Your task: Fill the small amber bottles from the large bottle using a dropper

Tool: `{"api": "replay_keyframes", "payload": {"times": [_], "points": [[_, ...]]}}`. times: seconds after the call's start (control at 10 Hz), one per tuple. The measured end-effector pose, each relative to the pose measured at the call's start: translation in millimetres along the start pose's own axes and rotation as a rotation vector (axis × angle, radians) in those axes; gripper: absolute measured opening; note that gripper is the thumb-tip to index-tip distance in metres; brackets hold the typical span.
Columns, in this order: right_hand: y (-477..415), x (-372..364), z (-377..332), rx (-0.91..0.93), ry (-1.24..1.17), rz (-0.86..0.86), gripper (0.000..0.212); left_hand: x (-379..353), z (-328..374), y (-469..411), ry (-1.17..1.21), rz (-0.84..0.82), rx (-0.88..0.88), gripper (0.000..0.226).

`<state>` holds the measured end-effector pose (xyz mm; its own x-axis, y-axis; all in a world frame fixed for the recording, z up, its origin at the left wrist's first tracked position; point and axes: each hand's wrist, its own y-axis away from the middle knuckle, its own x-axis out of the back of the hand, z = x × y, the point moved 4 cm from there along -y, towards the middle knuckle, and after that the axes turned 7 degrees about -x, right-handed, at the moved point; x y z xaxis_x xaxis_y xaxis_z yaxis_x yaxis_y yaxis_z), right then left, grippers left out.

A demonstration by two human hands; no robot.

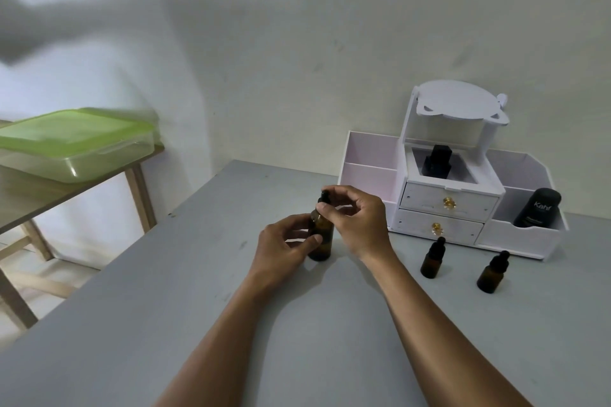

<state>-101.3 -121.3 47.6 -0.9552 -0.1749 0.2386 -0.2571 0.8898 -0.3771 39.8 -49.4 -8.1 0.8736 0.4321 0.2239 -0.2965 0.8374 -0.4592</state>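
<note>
The large amber bottle [322, 238] stands upright on the grey table [165, 307]. My left hand [284, 251] grips its body from the left. My right hand [355, 218] pinches its black dropper cap [324, 197] from above and the right. Two small amber bottles with black dropper caps stand to the right, one [432, 259] nearer the organiser and one [492, 273] further right. Both are capped and untouched.
A white desk organiser [453, 205] with two drawers sits at the table's back right, holding a black bottle [437, 160] and a black "Kahf" container [537, 208]. A green-lidded plastic box [76, 145] rests on a wooden side table [66, 195] at left.
</note>
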Motion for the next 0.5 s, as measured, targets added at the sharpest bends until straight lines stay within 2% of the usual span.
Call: {"api": "replay_keyframes", "payload": {"times": [0.4, 0.5], "points": [[-1.4, 1.0, -0.9, 0.001, 0.038, -0.031, 0.024, 0.2, -2.6, -1.3, -0.044, 0.001, -0.014, 0.041], [5.2, 1.3, -4.1, 0.023, 0.069, -0.030, 0.032, 0.0, -1.3, 2.4, -0.052, 0.016, -0.022, 0.045]]}}
